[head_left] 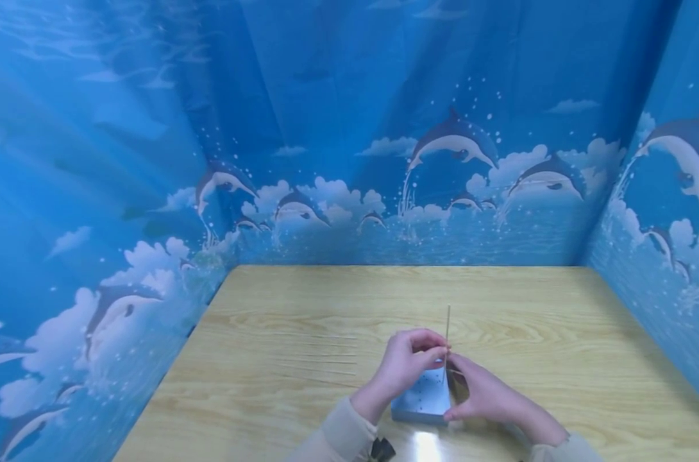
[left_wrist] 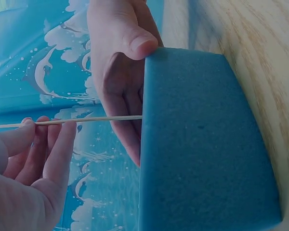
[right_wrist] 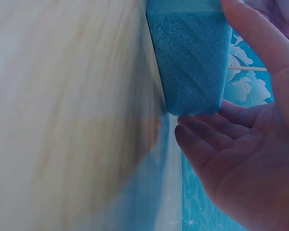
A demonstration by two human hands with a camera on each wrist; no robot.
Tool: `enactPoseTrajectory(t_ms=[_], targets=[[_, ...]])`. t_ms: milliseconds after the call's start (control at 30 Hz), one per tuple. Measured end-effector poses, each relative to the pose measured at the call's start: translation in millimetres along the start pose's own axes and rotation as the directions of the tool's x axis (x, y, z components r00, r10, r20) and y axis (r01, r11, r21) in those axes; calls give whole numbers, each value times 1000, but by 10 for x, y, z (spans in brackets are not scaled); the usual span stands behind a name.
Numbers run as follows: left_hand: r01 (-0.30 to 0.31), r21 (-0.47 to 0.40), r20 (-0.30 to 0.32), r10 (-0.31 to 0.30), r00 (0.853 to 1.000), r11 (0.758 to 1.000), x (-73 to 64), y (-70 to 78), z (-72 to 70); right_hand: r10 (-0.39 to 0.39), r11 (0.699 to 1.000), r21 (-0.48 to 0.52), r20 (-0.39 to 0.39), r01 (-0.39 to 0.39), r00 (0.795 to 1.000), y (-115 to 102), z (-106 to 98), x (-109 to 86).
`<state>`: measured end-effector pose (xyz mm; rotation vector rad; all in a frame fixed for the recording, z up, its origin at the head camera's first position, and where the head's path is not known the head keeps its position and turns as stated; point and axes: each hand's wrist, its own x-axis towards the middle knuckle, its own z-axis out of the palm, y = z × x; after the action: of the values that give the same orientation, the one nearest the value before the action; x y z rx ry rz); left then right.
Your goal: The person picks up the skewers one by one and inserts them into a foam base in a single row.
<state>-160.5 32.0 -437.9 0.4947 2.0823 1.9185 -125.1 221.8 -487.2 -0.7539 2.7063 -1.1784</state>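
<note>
A blue foam block [head_left: 419, 396] rests on the table, its top dotted with several small dark holes. My left hand [head_left: 404, 362] pinches a thin wooden skewer [head_left: 448, 321] between thumb and fingertips above the block's right side. The skewer stands upright, and in the left wrist view its lower end meets the top face of the foam block [left_wrist: 202, 130]. Along the block's right side, my right hand [head_left: 485, 391] grips it, thumb at the near corner and fingers toward the far end. In the right wrist view those fingertips lie against the foam block [right_wrist: 190, 62].
Several thin skewers [head_left: 326, 371] lie roughly side by side on the wooden table [head_left: 257, 410], left of the block. Blue dolphin-print curtains [head_left: 326, 128] enclose the table at the back and both sides. A small dark object [head_left: 382, 449] shows near the left sleeve.
</note>
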Motion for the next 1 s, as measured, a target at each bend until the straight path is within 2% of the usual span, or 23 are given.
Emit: enactPoseTrajectory(t_ms=[333,700,1000], targets=[[41,-20,-5,-41,999,999,31,-39,-13,0,1000,-13,-6,0,1000,10,9,5],[28,10,1,-28,1000,1000,5,-53,18,-20,1000,18,-7,20,1000,25,5,3],[46,5,-4,-46,999,999,-16,-44,43,-44,998,50,-5,44,999,21,11,-12]])
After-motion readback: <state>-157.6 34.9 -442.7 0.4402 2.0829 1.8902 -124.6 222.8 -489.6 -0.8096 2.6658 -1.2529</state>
